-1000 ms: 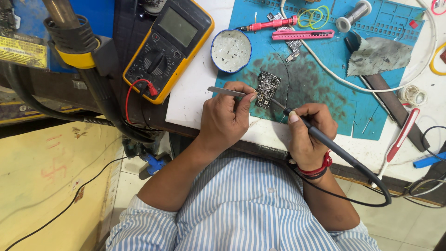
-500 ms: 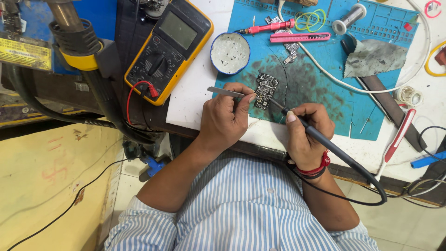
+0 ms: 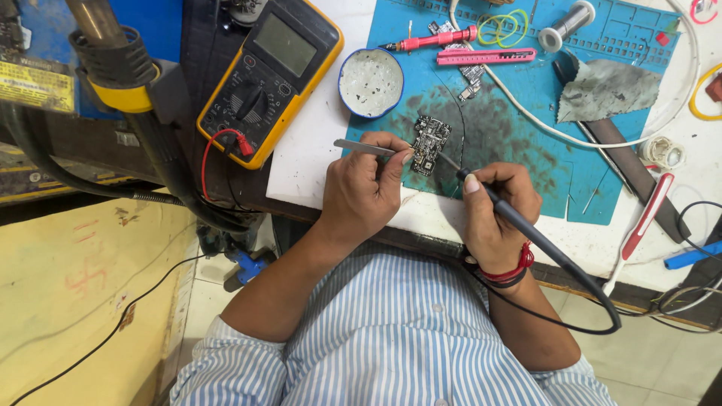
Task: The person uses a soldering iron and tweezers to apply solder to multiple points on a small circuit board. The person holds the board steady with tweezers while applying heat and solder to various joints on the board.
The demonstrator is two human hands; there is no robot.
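Note:
A small dark circuit board lies on a blue work mat stained black in the middle. My left hand pinches metal tweezers whose tips reach the board's left edge. My right hand grips a black soldering iron like a pen, its thin tip touching the board's lower right side. The iron's black cord loops down past my wrist, which wears red and black bands.
A yellow multimeter with a red lead sits left of a round white tin. On the mat lie a pink screwdriver, pink strip, solder spool, grey cloth. A hot-air nozzle hangs at far left.
Both hands stay on the board; the view has shifted slightly and the iron tip has edged a little along the board.

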